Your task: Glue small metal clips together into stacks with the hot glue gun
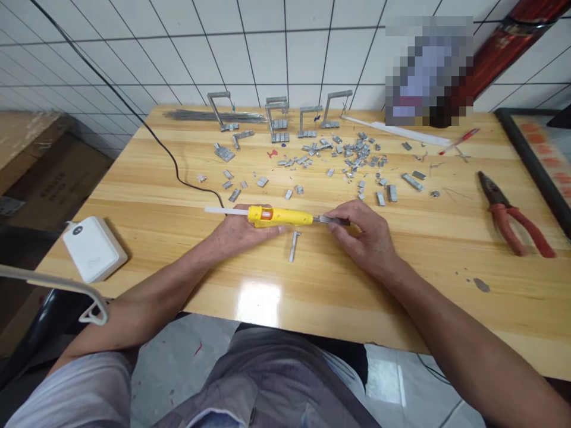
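Observation:
A yellow hot glue gun lies across my left hand, whose fingers are wrapped round it from below. A white glue stick sticks out of its back end. Between thumb and fingers, my right hand pinches a small dark-grey metal strip right at the gun's nozzle; whether they touch I cannot tell. On the table just below the gun lies a thin grey bar piece with a short bend at its top. Part of the gun's handle is hidden by my left hand.
Small grey staple-like blocks are scattered beyond my hands. Several little grey bent stands stand near the tiled wall, beside thin wires. Red-handled pliers lie right; a white power bank sits left. A black cord crosses the left side.

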{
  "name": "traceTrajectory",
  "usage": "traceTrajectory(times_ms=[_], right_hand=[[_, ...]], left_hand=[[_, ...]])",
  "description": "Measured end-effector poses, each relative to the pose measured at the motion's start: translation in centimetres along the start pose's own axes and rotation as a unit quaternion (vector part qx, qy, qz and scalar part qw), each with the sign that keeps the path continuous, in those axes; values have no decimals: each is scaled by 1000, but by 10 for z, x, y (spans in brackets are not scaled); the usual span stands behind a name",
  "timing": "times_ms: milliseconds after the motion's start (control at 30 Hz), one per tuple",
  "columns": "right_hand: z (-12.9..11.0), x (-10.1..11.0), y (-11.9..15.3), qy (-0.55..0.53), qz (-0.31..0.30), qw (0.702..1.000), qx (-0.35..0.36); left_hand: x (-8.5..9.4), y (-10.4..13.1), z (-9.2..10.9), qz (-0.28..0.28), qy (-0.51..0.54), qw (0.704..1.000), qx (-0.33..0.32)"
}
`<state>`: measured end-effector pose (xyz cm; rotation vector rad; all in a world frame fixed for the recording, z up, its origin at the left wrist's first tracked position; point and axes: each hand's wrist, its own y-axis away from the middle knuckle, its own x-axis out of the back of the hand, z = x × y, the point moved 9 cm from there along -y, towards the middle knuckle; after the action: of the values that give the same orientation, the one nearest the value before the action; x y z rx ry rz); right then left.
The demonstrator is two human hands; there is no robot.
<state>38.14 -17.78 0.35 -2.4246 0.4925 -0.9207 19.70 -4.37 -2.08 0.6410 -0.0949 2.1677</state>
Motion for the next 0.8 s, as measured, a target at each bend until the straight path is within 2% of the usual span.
traceTrajectory(times_ms=[233,467,667,800], right_hand=[[3,-1,-1,-4,-9,1000,-17],[2,-1,-1,-3,-7,1000,-9],[-3,0,0,6,4,999,31],[-2,0,0,2,5,1000,25]], left_hand=[[0,0,-2,7,6,1000,12],[2,-3,-2,7,4,1000,2],[2,-2,-3,13,9,1000,16],[0,-1,-1,6,17,1000,8]])
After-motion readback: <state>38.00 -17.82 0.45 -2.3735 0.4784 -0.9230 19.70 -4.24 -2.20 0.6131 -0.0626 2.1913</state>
